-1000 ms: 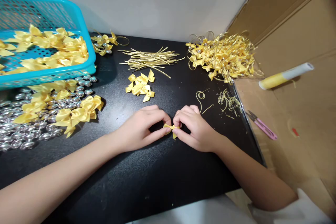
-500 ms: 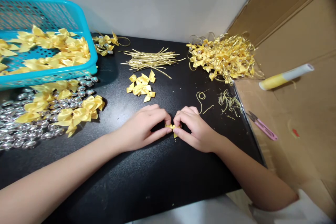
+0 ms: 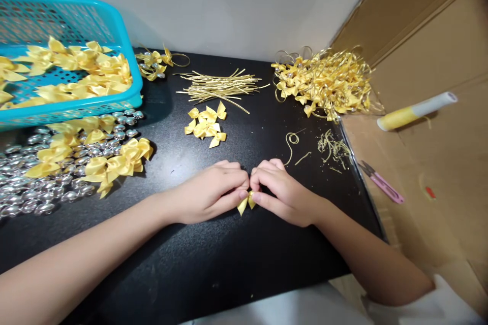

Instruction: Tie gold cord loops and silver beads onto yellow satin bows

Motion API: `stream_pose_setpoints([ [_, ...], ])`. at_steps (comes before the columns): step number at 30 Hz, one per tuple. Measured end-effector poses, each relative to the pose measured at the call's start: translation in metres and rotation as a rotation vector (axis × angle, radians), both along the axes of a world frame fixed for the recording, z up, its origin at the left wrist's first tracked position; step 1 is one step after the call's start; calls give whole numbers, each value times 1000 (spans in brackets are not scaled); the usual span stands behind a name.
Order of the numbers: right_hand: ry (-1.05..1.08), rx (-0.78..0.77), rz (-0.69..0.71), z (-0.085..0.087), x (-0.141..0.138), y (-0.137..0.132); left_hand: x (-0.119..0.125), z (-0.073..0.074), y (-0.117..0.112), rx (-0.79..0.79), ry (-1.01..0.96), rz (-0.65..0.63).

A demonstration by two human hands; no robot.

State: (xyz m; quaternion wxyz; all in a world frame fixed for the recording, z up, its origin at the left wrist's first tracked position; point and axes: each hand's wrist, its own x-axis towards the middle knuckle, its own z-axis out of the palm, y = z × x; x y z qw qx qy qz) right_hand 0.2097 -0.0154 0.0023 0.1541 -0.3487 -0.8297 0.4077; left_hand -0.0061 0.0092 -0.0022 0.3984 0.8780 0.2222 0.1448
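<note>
Head view: both hands' fingertips point(image 3: 244, 194) pinch bow point(image 3: 246, 203).

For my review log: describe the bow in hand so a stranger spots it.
On the black table, find where the left hand and right hand meet fingertip to fingertip. The small yellow bow is pinched between them. Every other bow lies loose in a pile.

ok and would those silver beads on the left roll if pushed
Likely yes: the silver beads look rounded and glossy, so they should roll and scatter on the smooth black table. Each seems small and light.
</note>
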Motion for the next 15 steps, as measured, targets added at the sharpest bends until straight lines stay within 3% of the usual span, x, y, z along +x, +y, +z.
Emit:
stream_pose_setpoints([
  [15, 100, -31, 3, -2, -5, 0, 1, 3, 1, -251, -146, 13],
])
